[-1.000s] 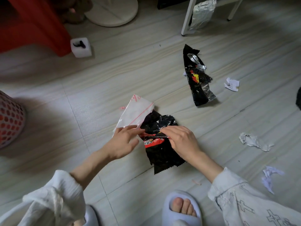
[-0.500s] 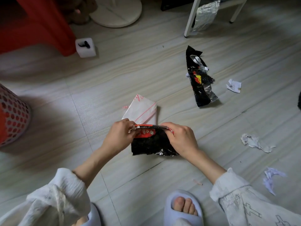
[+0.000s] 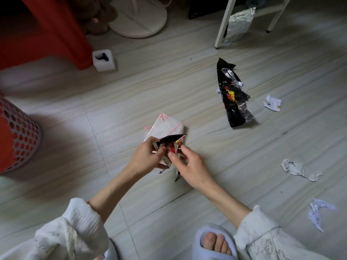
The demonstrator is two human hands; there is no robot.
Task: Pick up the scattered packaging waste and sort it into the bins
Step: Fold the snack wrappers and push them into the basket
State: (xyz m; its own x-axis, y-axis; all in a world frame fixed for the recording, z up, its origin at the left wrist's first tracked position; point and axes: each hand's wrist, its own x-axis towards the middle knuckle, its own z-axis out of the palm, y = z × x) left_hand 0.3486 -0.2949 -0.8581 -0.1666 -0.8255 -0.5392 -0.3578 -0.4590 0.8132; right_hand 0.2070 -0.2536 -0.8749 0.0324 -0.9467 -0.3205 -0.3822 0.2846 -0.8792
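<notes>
- Since half a second ago, we have folded the black wrapper (image 3: 170, 145) from a flat sheet into a small wad, lifted just above the floor (image 3: 116, 113).
- Head view: our left hand (image 3: 148, 156) is curled shut around the wad, while the right hand (image 3: 185, 160) pinches its edge with thumb and forefinger, other fingers loose; we judge this compacts it for binning.
- At 12 o'clock of the hands, a white bag (image 3: 167, 126) lies flat.
- At 2 o'clock lies another black wrapper (image 3: 232, 98); paper scraps (image 3: 298, 168) sit at 3 o'clock.
- At 9 o'clock stands the perforated bin (image 3: 20, 136).
</notes>
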